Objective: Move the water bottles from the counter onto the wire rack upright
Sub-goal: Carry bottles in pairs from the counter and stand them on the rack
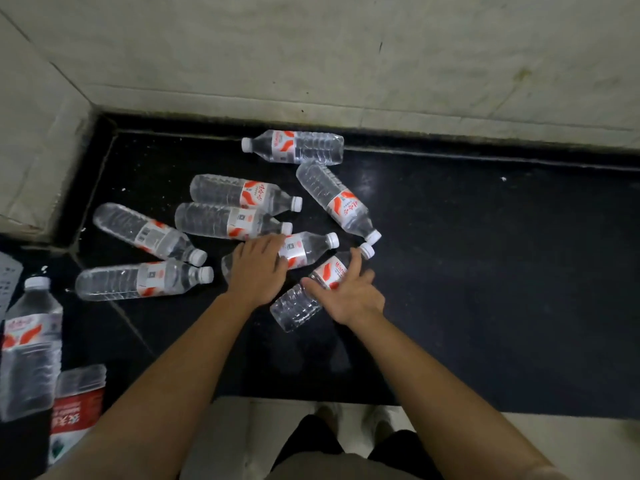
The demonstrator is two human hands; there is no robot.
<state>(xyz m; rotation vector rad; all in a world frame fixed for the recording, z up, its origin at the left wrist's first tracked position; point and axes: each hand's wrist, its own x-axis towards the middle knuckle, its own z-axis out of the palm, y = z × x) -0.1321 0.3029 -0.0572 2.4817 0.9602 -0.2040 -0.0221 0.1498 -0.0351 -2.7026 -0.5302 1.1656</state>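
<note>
Several clear water bottles with red-and-white labels and white caps lie on their sides on the black counter (485, 271). My left hand (258, 268) closes over one lying bottle (308, 247) near the middle of the pile. My right hand (349, 292) wraps around another lying bottle (298, 306) just to its right, thumb on the label and fingers over the neck. Other bottles lie at the back (298, 147), at the right (337, 199) and at the left (138, 278). No wire rack is in view.
An upright bottle (31, 348) and a red-labelled bottle (78, 407) stand at the left edge. Tiled walls close off the counter at the back and left. The counter's front edge runs just above my feet; its right half is bare.
</note>
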